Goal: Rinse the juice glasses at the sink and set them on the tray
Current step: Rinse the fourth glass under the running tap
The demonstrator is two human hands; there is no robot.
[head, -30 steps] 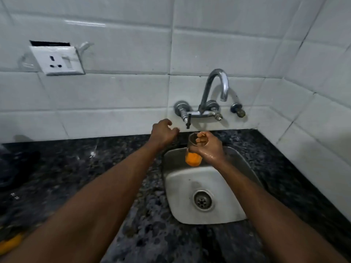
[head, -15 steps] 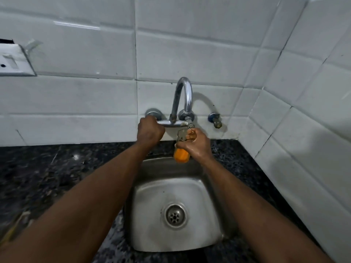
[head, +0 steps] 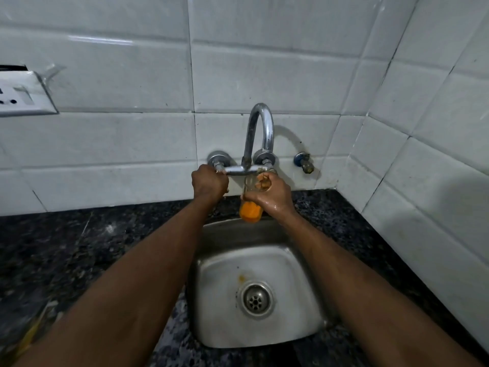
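Note:
A clear juice glass (head: 250,207) with orange juice in its bottom is held upright above the back edge of the steel sink (head: 211,300), right under the tap body. My right hand (head: 272,194) is wrapped around the glass. My left hand (head: 209,182) is closed on the left tap handle of the curved chrome tap (head: 260,133). No water stream is visible. The tray is out of view.
A dark speckled stone counter (head: 92,247) surrounds the sink. White tiled walls rise behind and to the right. A wall socket (head: 23,96) sits at the far left. A small side valve (head: 304,162) sticks out right of the tap. A drain (head: 255,299) with an orange stain beside it.
My left hand has reached up from the counter edge and closed on the tap handle. My right hand has lifted the glass up under the tap. The view has moved closer over the sink.

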